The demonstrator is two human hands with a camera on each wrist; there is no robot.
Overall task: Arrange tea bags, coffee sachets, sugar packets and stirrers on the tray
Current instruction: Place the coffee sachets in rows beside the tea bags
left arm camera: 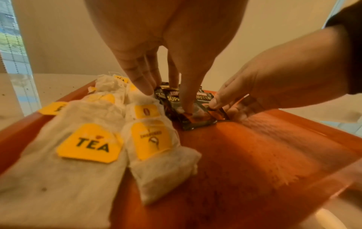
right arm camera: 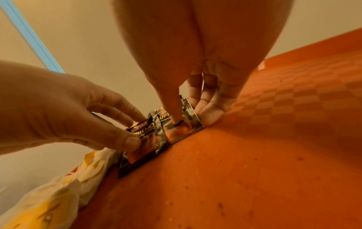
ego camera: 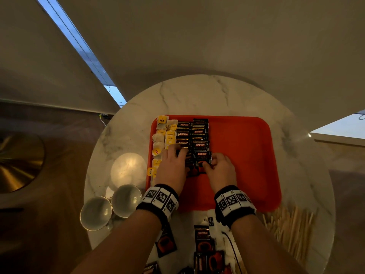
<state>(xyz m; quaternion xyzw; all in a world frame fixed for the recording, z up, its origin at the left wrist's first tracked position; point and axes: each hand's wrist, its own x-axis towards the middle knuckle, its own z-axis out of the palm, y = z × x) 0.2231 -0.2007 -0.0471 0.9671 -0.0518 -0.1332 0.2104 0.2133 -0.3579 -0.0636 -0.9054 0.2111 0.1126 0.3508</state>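
An orange tray (ego camera: 241, 155) lies on a round marble table (ego camera: 207, 91). Tea bags (ego camera: 164, 135) with yellow tags fill two columns at its left side. Beside them, black Kopiko coffee sachets (ego camera: 199, 135) lie in two overlapping columns. My left hand (ego camera: 173, 161) presses straight fingers and thumb on the nearest sachet of the left column (left arm camera: 176, 99). My right hand (ego camera: 215, 165) pinches the nearest sachet of the right column (right arm camera: 182, 128), thumb on top and curled fingers at its right edge. Both hands also show in the wrist views: left hand (left arm camera: 166, 99), right hand (right arm camera: 192, 119).
Two glass cups (ego camera: 126, 200) (ego camera: 96, 212) stand at the table's front left, behind them a white round dish (ego camera: 128, 169). A heap of wooden stirrers (ego camera: 290, 230) lies at the front right. Loose coffee sachets (ego camera: 203, 240) lie between my forearms near the front edge.
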